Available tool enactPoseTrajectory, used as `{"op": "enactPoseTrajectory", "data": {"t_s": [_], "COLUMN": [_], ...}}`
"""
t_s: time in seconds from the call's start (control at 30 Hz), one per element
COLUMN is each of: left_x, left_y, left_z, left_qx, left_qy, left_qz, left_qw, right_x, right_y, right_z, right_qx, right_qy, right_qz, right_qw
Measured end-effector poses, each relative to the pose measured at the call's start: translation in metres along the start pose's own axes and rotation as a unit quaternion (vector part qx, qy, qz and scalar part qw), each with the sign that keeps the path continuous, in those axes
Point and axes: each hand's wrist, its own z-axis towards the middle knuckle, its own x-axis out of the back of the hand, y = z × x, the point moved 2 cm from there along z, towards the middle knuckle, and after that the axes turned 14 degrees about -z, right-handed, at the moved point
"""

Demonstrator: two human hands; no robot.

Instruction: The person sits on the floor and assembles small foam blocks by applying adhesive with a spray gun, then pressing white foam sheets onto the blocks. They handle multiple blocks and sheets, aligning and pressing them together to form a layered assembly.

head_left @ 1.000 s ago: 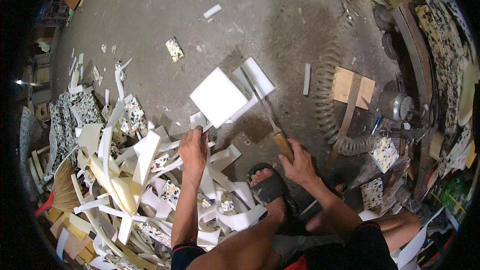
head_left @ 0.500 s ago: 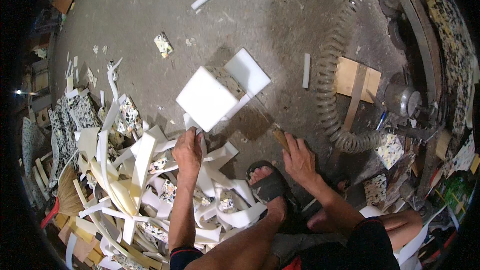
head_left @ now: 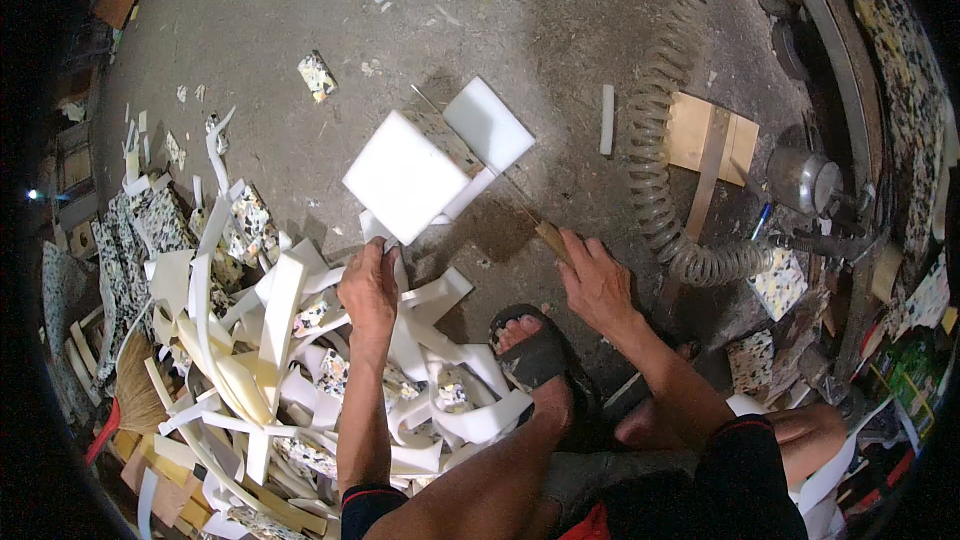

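Observation:
A thick white foam block [head_left: 405, 178] sits mid-floor, with a speckled foam piece [head_left: 450, 138] along its far right side. Beyond that lies a flat white foam sheet [head_left: 490, 125]. My right hand [head_left: 597, 282] is closed round the wooden handle of a long, thin-bladed knife [head_left: 551, 239]. Its blade runs up-left to the foam, and a thin tip shows past the far side; the middle stretch is hidden. My left hand [head_left: 368, 287] is closed at the block's near corner, pinching the edge of a white foam piece [head_left: 374, 227] that sticks out there.
A heap of foam offcuts [head_left: 270, 340] spreads at the left, beside a straw broom [head_left: 140, 385]. My sandalled foot [head_left: 530, 345] is between my hands. At the right are a coiled clear hose [head_left: 650, 160], a wooden board [head_left: 715, 135] and metal machinery [head_left: 805, 185].
The knife's thin tip now shows beyond the foam's far side, where it was not visible before. Everything has shifted slightly up and left in the picture; both hands keep their holds.

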Motion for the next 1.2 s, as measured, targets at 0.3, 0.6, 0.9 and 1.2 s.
{"op": "enactPoseTrajectory", "data": {"t_s": [0.3,0.6,0.9,1.2], "left_x": [-0.001,0.007,0.106,0.098], "left_y": [-0.002,-0.011,0.012,0.075], "left_z": [0.000,0.001,0.002,-0.007], "left_qx": [-0.026,-0.008,0.210,0.285], "left_qy": [0.014,-0.014,0.044,0.004], "left_qz": [0.016,-0.006,-0.244,-0.510], "left_qw": [0.999,1.000,0.946,0.812], "right_x": [0.001,-0.017,-0.002,0.058], "right_y": [-0.005,0.029,0.045,-0.027], "right_z": [0.007,-0.075,-0.094,0.045], "right_qx": [0.001,-0.055,-0.094,-0.109], "right_qy": [0.021,-0.012,0.106,-0.007], "right_qz": [-0.005,-0.053,0.035,0.427], "right_qw": [1.000,0.997,0.989,0.897]}}
